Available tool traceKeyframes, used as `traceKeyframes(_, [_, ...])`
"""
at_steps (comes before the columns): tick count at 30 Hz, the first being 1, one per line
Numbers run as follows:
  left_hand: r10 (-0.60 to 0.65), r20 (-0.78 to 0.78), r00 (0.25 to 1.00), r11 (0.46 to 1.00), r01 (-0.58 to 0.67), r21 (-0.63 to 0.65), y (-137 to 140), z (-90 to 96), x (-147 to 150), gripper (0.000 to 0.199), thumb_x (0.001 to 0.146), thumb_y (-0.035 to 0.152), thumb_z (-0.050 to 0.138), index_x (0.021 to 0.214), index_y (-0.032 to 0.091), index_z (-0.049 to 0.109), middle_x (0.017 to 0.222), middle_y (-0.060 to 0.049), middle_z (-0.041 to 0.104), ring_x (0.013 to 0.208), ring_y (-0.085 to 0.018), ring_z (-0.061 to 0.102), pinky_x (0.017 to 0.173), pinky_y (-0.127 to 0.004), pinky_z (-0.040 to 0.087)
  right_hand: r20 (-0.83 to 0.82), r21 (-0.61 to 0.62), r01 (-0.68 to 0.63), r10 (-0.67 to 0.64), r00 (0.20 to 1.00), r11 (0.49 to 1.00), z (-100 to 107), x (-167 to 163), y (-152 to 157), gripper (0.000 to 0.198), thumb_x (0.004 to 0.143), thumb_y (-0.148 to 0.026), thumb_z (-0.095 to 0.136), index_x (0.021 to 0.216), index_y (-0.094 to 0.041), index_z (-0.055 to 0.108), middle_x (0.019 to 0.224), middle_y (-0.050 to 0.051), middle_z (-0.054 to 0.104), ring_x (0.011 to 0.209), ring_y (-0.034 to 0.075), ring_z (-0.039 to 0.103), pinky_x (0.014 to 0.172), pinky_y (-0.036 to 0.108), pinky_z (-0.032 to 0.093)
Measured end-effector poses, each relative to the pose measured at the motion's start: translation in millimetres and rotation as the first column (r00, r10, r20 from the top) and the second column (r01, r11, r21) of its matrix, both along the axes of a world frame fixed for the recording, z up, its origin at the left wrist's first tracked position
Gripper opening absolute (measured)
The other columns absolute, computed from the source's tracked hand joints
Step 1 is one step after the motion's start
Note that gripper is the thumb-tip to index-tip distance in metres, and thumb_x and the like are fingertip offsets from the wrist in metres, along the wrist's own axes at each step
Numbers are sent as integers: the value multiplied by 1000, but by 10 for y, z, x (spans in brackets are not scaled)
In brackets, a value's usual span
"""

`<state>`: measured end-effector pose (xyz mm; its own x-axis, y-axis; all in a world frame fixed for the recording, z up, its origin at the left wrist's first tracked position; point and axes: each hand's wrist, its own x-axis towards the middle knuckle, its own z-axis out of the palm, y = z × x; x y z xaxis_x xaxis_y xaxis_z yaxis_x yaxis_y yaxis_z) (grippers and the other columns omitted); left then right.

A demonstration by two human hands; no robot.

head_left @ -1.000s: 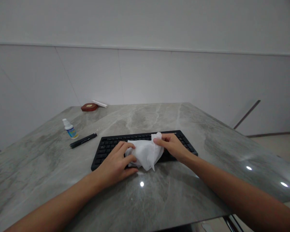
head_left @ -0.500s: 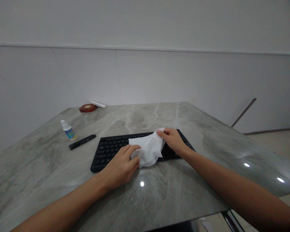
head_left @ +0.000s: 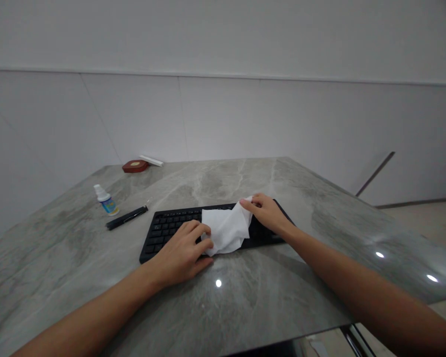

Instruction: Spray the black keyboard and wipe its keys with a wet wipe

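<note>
A black keyboard [head_left: 168,231] lies on the grey marbled table, its middle covered by a crumpled white wipe [head_left: 228,230]. My right hand [head_left: 264,210] pinches the far right corner of the wipe between thumb and fingers, over the right part of the keyboard. Resting at the keyboard's near left side, my left hand [head_left: 188,250] has its thumb and fingers apart. Its fingertips are at the wipe's left edge, touching it or nearly so.
Left of the keyboard lies a black pen-like item [head_left: 127,218], with a small white spray bottle [head_left: 106,201] beyond it. A reddish-brown case [head_left: 135,166] and a white strip [head_left: 151,160] sit near the table's back edge. A wall [head_left: 223,119] stands behind the table.
My left hand has drawn slightly left and its thumb has spread away from the fingers. The right hand has shifted up slightly with the wipe's corner, and the wipe lies flatter on the left.
</note>
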<state>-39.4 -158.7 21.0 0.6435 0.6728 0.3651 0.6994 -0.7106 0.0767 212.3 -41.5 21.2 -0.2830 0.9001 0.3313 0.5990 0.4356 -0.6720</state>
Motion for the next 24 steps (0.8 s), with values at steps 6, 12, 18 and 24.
traceKeyframes(6, [-13, 48, 999, 1000, 12, 22, 18, -31, 32, 6, 89, 17, 55, 91, 17, 61, 103, -9, 60, 101, -25, 50, 90, -44, 45, 190, 230, 124, -169, 967, 965, 80, 12, -139, 48, 81, -60, 55, 85, -15, 71, 101, 14, 61, 95, 26, 57, 91, 38, 42])
traceKeyframes(12, [-27, 312, 950, 999, 16, 39, -11, 12, 35, 8, 89, 10, 52, 91, 15, 57, 97, -9, 63, 96, -21, 57, 88, -37, 48, 30, 253, -246, 246, 969, 936, 245, 40, -322, 27, 86, -41, 57, 100, -18, 58, 56, -4, 55, 50, 12, 50, 58, 26, 42])
traceKeyframes(18, [-120, 524, 843, 985, 35, 169, -87, 34, -40, 25, 84, 2, 54, 103, 18, 55, 101, -9, 67, 99, -21, 63, 90, -34, 50, 232, 528, -569, 538, 810, 630, 228, -102, -592, 47, 73, -52, 71, 105, -18, 61, 118, 15, 54, 110, 27, 51, 92, 43, 43])
traceKeyframes(24, [6, 658, 753, 996, -66, 66, -259, 92, -42, 23, 79, 6, 59, 94, 22, 67, 88, -4, 73, 81, -20, 68, 74, -26, 53, 303, 544, -563, 481, 823, 622, 224, -250, -819, 31, 79, -41, 68, 98, -18, 64, 133, 17, 41, 125, 32, 40, 99, 49, 37])
